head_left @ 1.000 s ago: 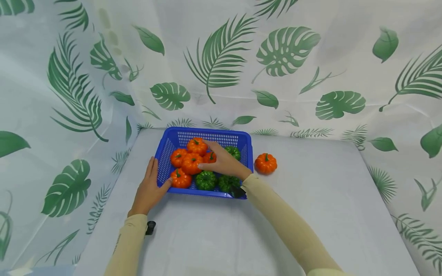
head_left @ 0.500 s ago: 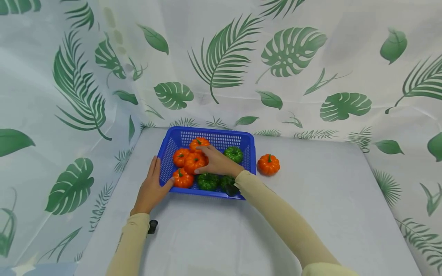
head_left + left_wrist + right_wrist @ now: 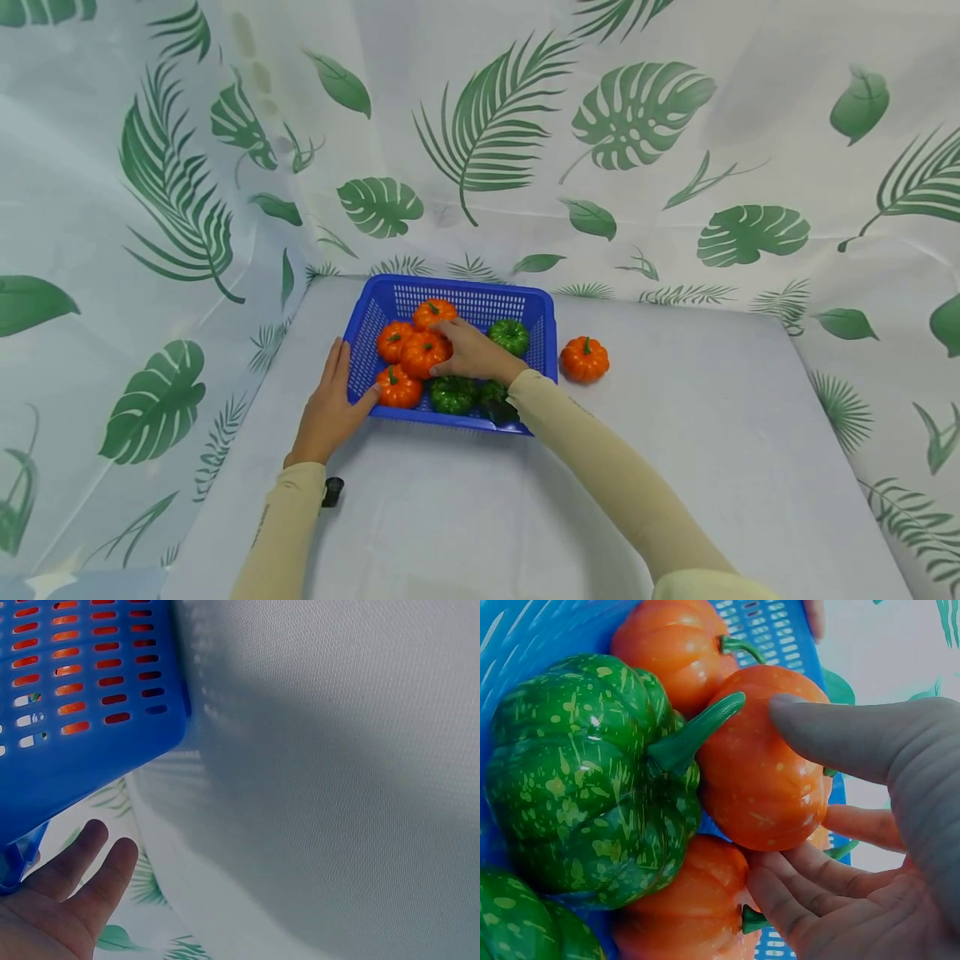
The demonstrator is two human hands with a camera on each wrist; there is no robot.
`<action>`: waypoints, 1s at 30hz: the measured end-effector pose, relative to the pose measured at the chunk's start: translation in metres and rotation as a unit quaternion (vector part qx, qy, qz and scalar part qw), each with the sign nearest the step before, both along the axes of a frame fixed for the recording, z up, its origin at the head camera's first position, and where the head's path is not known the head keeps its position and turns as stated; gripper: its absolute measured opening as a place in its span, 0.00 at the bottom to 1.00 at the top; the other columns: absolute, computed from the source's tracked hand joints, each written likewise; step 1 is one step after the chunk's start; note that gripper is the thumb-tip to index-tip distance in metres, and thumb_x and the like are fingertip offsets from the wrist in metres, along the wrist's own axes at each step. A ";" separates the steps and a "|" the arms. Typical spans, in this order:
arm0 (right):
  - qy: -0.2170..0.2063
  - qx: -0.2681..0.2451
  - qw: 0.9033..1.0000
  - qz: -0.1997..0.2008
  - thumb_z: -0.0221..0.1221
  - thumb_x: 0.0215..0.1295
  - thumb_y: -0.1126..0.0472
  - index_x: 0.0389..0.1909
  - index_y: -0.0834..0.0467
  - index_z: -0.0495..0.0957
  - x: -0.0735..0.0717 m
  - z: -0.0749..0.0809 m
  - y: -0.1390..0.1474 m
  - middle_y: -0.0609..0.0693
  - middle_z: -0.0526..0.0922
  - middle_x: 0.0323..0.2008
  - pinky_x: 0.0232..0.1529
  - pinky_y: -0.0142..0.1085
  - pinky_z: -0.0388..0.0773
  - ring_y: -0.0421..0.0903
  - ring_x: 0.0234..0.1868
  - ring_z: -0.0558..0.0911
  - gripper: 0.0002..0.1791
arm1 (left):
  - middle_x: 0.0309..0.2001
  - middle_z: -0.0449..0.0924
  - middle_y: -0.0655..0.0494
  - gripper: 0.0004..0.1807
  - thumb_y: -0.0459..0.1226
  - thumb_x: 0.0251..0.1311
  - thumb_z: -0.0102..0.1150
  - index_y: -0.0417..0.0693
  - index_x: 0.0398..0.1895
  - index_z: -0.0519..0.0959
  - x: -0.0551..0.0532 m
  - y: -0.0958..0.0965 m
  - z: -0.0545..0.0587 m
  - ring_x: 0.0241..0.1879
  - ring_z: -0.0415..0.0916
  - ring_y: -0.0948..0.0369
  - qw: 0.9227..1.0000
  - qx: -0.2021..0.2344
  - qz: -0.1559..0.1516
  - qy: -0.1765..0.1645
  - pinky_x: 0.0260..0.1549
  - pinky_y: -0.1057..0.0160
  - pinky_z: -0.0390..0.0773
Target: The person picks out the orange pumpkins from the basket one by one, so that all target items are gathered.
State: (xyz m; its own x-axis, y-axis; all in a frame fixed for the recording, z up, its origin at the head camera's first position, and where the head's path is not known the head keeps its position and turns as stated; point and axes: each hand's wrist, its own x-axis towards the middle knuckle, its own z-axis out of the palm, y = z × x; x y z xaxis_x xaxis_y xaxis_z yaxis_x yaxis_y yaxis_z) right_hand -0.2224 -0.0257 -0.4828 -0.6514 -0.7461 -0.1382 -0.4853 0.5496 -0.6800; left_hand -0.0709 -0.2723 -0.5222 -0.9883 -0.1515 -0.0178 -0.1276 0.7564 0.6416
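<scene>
A blue plastic basket [image 3: 487, 291] holds small orange and green pumpkins. My right hand [image 3: 476, 350] reaches inside and grips an orange pumpkin [image 3: 422, 355] in the pile. In the right wrist view, the thumb lies on one side of this pumpkin [image 3: 769, 776] and fingertips touch its other side. My left hand [image 3: 327, 417] rests at the basket's front left corner, thumb by the front rim and fingers along the outer left side. Its fingers [image 3: 109, 881] look straight and spread in the left wrist view. The right hand hides part of the pile.
Another orange pumpkin [image 3: 585, 359] sits on the white table [image 3: 675, 433] just right of the basket. Inside the basket, a speckled green pumpkin [image 3: 508, 337] lies at the back right, with others near the front. A leaf-print curtain [image 3: 517, 125] stands behind the table.
My right hand has shifted slightly left and taken hold of the middle orange pumpkin, covering another orange one that showed beneath it before. The left hand stays at the basket corner.
</scene>
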 end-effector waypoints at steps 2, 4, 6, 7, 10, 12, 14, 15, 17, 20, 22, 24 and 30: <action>0.000 0.005 1.000 -0.002 0.75 0.67 0.54 0.78 0.65 0.68 0.000 -0.001 0.000 0.64 0.69 0.73 0.73 0.52 0.72 0.58 0.71 0.72 0.44 | 0.88 0.32 0.50 0.53 0.54 0.75 0.58 0.44 0.89 0.39 0.001 0.001 0.001 0.80 0.52 0.35 1.000 -0.001 -0.002 -0.002 0.74 0.32 0.58; -0.004 0.008 1.000 -0.002 0.75 0.66 0.53 0.78 0.65 0.67 0.001 -0.001 0.000 0.65 0.68 0.74 0.72 0.53 0.72 0.58 0.71 0.72 0.45 | 0.88 0.32 0.50 0.53 0.55 0.76 0.58 0.44 0.89 0.39 0.001 0.001 0.002 0.81 0.52 0.35 1.000 -0.001 -0.003 -0.002 0.74 0.33 0.58; -0.008 0.009 1.000 -0.002 0.76 0.66 0.52 0.79 0.65 0.66 0.001 -0.002 -0.001 0.66 0.66 0.75 0.73 0.54 0.72 0.59 0.71 0.72 0.47 | 0.88 0.32 0.49 0.53 0.55 0.75 0.58 0.43 0.89 0.40 0.001 0.001 0.002 0.81 0.51 0.35 1.000 -0.003 -0.003 -0.001 0.74 0.32 0.58; -0.010 0.011 1.000 -0.002 0.76 0.66 0.52 0.79 0.65 0.65 0.002 -0.002 -0.002 0.66 0.65 0.75 0.73 0.54 0.72 0.59 0.71 0.72 0.47 | 0.88 0.32 0.49 0.53 0.55 0.75 0.58 0.43 0.88 0.40 0.001 0.002 0.003 0.81 0.51 0.35 1.000 -0.003 -0.003 0.000 0.74 0.32 0.57; -0.009 0.015 1.000 -0.004 0.76 0.66 0.52 0.80 0.66 0.65 0.001 -0.003 -0.002 0.67 0.64 0.75 0.73 0.54 0.72 0.59 0.70 0.73 0.48 | 0.88 0.33 0.49 0.53 0.55 0.75 0.58 0.43 0.89 0.40 0.000 0.003 0.003 0.81 0.52 0.35 1.000 -0.003 -0.002 -0.001 0.74 0.33 0.58; -0.007 0.018 1.000 -0.007 0.76 0.66 0.53 0.79 0.66 0.65 0.002 -0.003 -0.002 0.67 0.64 0.75 0.73 0.54 0.72 0.59 0.70 0.73 0.47 | 0.88 0.32 0.50 0.53 0.54 0.75 0.58 0.44 0.89 0.39 0.000 0.003 0.002 0.81 0.52 0.35 1.000 -0.003 -0.002 -0.006 0.74 0.33 0.58; -0.005 0.018 1.000 -0.007 0.76 0.66 0.53 0.79 0.67 0.65 0.002 -0.003 -0.002 0.67 0.64 0.75 0.73 0.53 0.72 0.59 0.70 0.74 0.47 | 0.88 0.32 0.51 0.53 0.54 0.75 0.58 0.44 0.89 0.39 -0.001 0.004 0.003 0.81 0.52 0.35 1.000 -0.002 -0.001 -0.008 0.74 0.32 0.58; -0.004 0.017 1.000 -0.006 0.76 0.65 0.53 0.78 0.67 0.65 0.002 -0.003 -0.001 0.66 0.65 0.74 0.72 0.52 0.73 0.58 0.70 0.74 0.47 | 0.88 0.31 0.51 0.53 0.54 0.75 0.58 0.44 0.89 0.39 -0.001 0.004 0.003 0.81 0.52 0.35 1.000 -0.002 -0.001 -0.009 0.74 0.32 0.58; -0.001 0.007 1.000 -0.004 0.77 0.64 0.53 0.76 0.68 0.66 0.002 -0.002 -0.001 0.65 0.68 0.72 0.72 0.51 0.73 0.57 0.68 0.75 0.47 | 0.88 0.31 0.51 0.53 0.54 0.75 0.58 0.44 0.89 0.39 -0.001 0.005 0.004 0.81 0.52 0.35 1.000 -0.002 -0.001 -0.010 0.74 0.32 0.58; 0.002 -0.018 1.000 -0.002 0.78 0.62 0.56 0.74 0.68 0.67 0.002 0.001 0.001 0.62 0.73 0.67 0.70 0.49 0.75 0.56 0.65 0.77 0.45 | 0.88 0.31 0.50 0.53 0.54 0.75 0.58 0.44 0.89 0.39 -0.001 0.005 0.005 0.81 0.51 0.35 1.000 -0.003 -0.002 -0.008 0.74 0.32 0.57; -0.001 -0.033 0.999 -0.002 0.79 0.61 0.57 0.73 0.68 0.66 0.003 0.005 0.003 0.61 0.76 0.65 0.69 0.48 0.76 0.55 0.64 0.78 0.45 | 0.88 0.31 0.50 0.53 0.54 0.75 0.58 0.44 0.89 0.39 -0.001 0.005 0.004 0.81 0.50 0.36 1.000 -0.005 -0.002 -0.008 0.75 0.33 0.57; -0.008 -0.045 0.999 -0.004 0.79 0.61 0.59 0.73 0.67 0.65 0.003 0.007 0.005 0.61 0.77 0.64 0.68 0.49 0.77 0.55 0.63 0.78 0.45 | 0.88 0.31 0.51 0.53 0.54 0.75 0.58 0.44 0.89 0.39 0.000 0.004 0.004 0.81 0.50 0.36 1.000 -0.006 -0.001 -0.009 0.75 0.33 0.56; -0.011 -0.077 0.997 -0.011 0.79 0.60 0.61 0.71 0.64 0.65 0.001 0.008 0.014 0.59 0.76 0.63 0.64 0.48 0.80 0.54 0.62 0.78 0.43 | 0.88 0.31 0.51 0.53 0.54 0.75 0.58 0.43 0.89 0.39 0.000 0.002 0.003 0.81 0.51 0.35 1.000 -0.007 0.002 -0.010 0.75 0.32 0.57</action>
State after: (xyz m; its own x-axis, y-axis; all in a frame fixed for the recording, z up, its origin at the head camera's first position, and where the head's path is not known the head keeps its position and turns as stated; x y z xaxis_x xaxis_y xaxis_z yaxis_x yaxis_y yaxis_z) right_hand -0.2218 -0.0115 -0.4743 -0.6665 -0.7446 -0.0368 -0.4582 0.4481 -0.7676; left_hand -0.0708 -0.2700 -0.5197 -0.9871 -0.1562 -0.0346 -0.1431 0.7649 0.6280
